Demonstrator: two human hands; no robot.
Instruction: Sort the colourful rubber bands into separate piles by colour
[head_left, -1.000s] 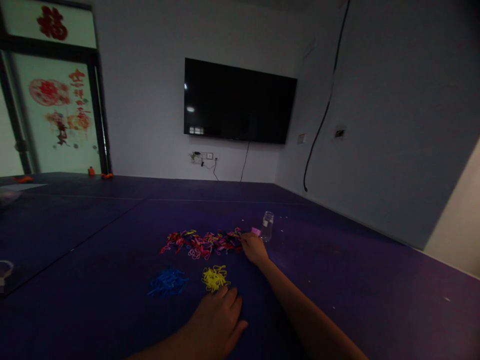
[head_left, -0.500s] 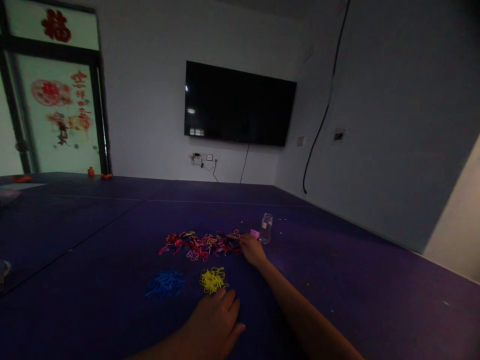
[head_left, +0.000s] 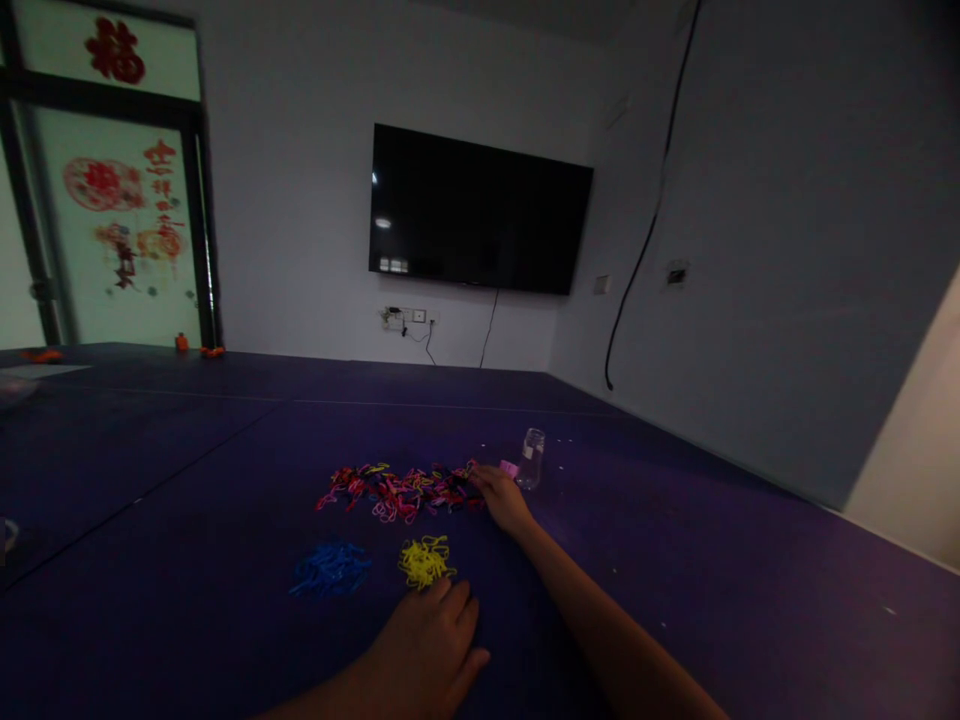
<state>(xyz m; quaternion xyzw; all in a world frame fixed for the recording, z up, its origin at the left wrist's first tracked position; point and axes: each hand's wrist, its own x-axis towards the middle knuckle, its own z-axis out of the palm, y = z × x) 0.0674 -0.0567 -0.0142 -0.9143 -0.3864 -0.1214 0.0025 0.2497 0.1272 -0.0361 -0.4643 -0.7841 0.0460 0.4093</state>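
A long heap of mixed coloured rubber bands (head_left: 397,489) lies across the dark purple table (head_left: 675,560). My right hand (head_left: 501,497) reaches out to the heap's right end, its fingers curled down onto the bands there. In front of the heap sit a small yellow pile (head_left: 424,560) and a blue pile (head_left: 330,567). My left hand (head_left: 431,645) rests flat on the table just below the yellow pile, fingers stretched out and holding nothing.
A small clear bottle (head_left: 531,457) stands just right of my right hand, with a pink cap (head_left: 509,467) lying beside it. A black TV (head_left: 476,210) hangs on the far wall. Glass doors with red decorations (head_left: 112,210) are at the far left.
My right hand has edged slightly left into the end of the mixed heap. The left hand stays put.
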